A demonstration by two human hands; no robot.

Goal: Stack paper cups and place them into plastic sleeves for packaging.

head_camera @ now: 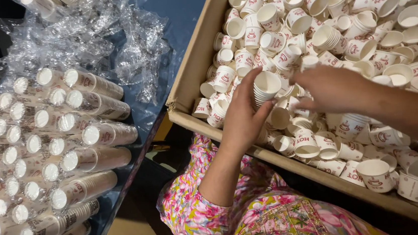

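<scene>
The picture is bright on the right side, where light falls from above onto the white paper cups in the cardboard box. Some cups in the upper right look washed out. The crumpled plastic wrap in the upper left shines with small glints. The bottom middle, under the box, is dark with shadow. The wrapped cup stacks on the left look a bit soft and stretched near the edge.
</scene>
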